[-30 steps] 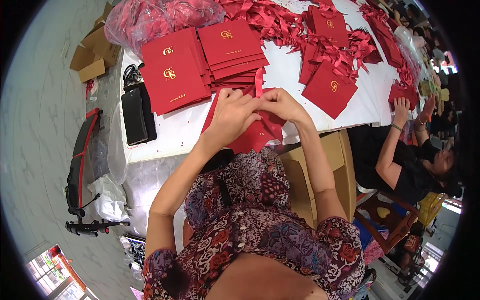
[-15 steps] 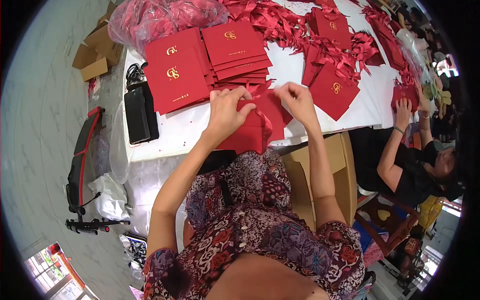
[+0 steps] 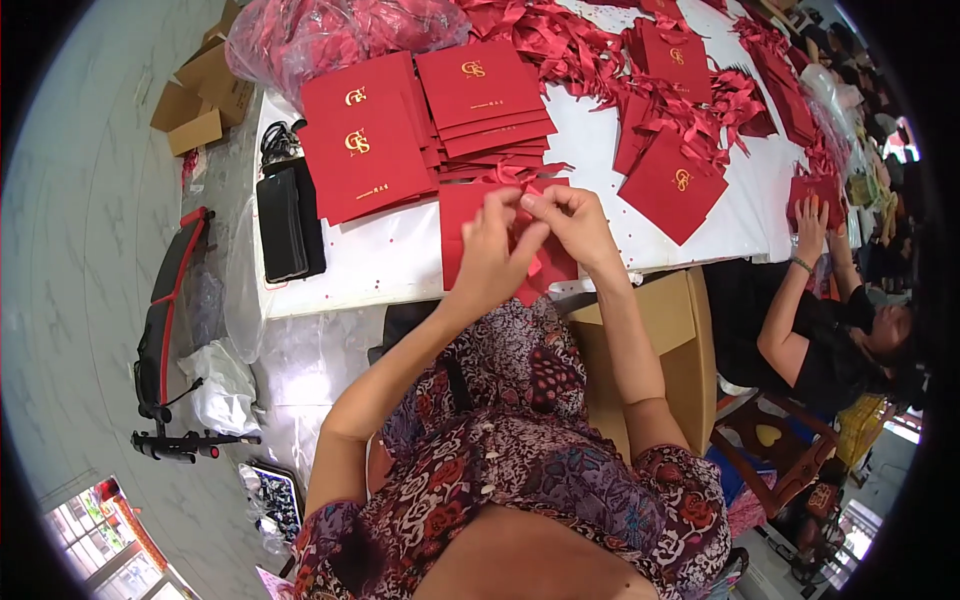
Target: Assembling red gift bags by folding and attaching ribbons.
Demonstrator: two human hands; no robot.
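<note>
Lying at the near edge of the table (image 3: 585, 140), a red bag (image 3: 455, 220) is seen directly in front of the person, under both hands. Its far edge is turned away from the body and runs left to right; its left side is pointed almost straight away. Its near part is reached out toward the lap. Which axis is the longer cannot be told, because much of it is covered. By the right hand (image 3: 575, 225), thumb and forefinger are brought together above the bag, but what is pinched is hidden. The left hand (image 3: 490, 250) is held close beside it, with blurred fingers spread; whether something is gripped cannot be told. Beyond, to the left, a pile of red bags (image 3: 375, 165) is laid slantwise, and a black phone (image 3: 283, 222) is placed further left, lengthwise away from the person.
</note>
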